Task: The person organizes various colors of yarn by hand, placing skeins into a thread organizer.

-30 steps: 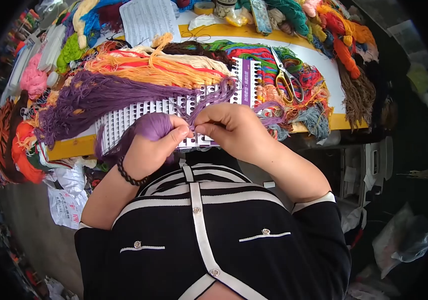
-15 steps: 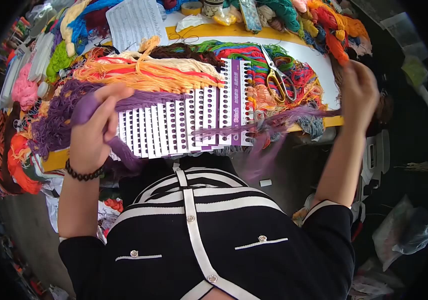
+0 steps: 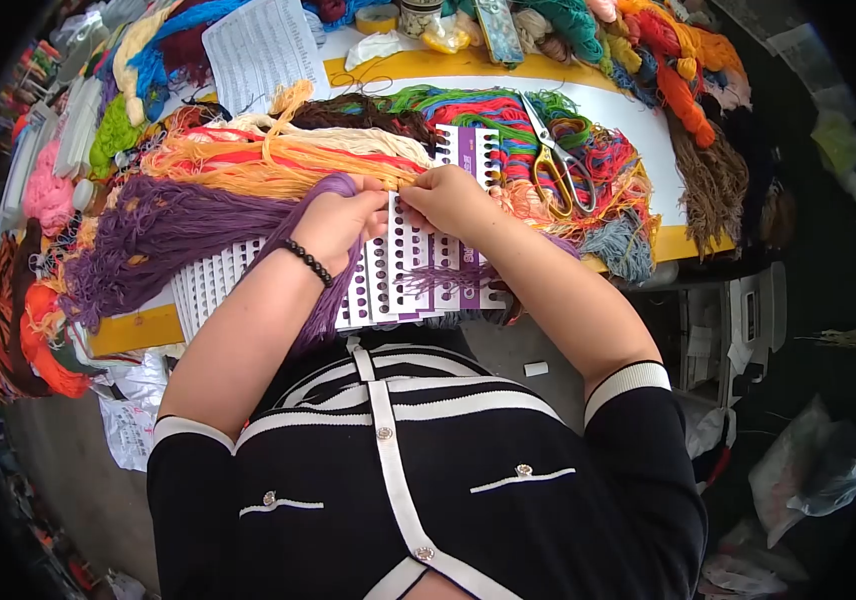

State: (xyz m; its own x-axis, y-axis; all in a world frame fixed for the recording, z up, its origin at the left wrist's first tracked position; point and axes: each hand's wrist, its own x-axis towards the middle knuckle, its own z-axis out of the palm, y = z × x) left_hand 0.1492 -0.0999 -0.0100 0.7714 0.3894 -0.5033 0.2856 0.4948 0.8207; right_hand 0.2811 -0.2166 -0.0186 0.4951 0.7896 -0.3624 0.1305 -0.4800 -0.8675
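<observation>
My left hand (image 3: 340, 220) grips a bundle of purple thread (image 3: 323, 300) that loops over it and hangs down past my wrist. My right hand (image 3: 448, 200) pinches the thread at the top edge of a white perforated thread card (image 3: 400, 270). Both hands meet over a fanned row of such cards (image 3: 218, 280) lying on the table. Purple strands (image 3: 448, 278) hang from holes in the cards below my right hand. A large mass of purple thread (image 3: 158, 235) lies to the left.
Orange and cream skeins (image 3: 278, 150) lie behind the cards. Yellow-handled scissors (image 3: 553, 160) rest on multicoloured thread at the right. A printed sheet (image 3: 263, 45), a tape roll (image 3: 380, 15) and more skeins fill the far side. The yellow table edge (image 3: 138, 328) is near my body.
My right hand, which had pulled a purple strand far out to the right, has come back to the cards. My left hand has moved right and down to meet it.
</observation>
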